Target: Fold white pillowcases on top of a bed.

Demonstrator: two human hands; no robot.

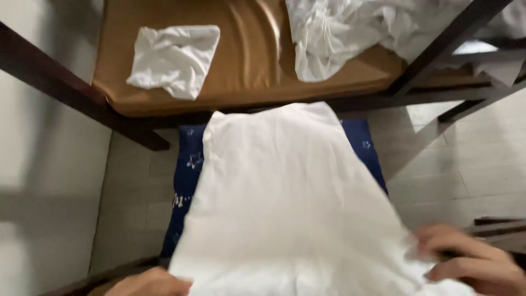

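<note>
While I look down: cloth: white sheet point(290, 203) runs long away from me over the blue mat point(189, 164).
Right hand point(474, 263): fingers curled, pinching its near right corner.
Left hand point(150, 283): touching the near left edge; grip, I cannot tell.

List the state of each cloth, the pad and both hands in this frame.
Big white cloth: spread flat over the blue pad, near edge under both hands.
Blue star-print pad: mostly covered, edges showing.
Small white cloth: folded, crumpled, lying on the brown cushion.
White cloth heap: unfolded, bunched.
Left hand: on the cloth's near edge.
Right hand: fingers curled on the cloth.
</note>
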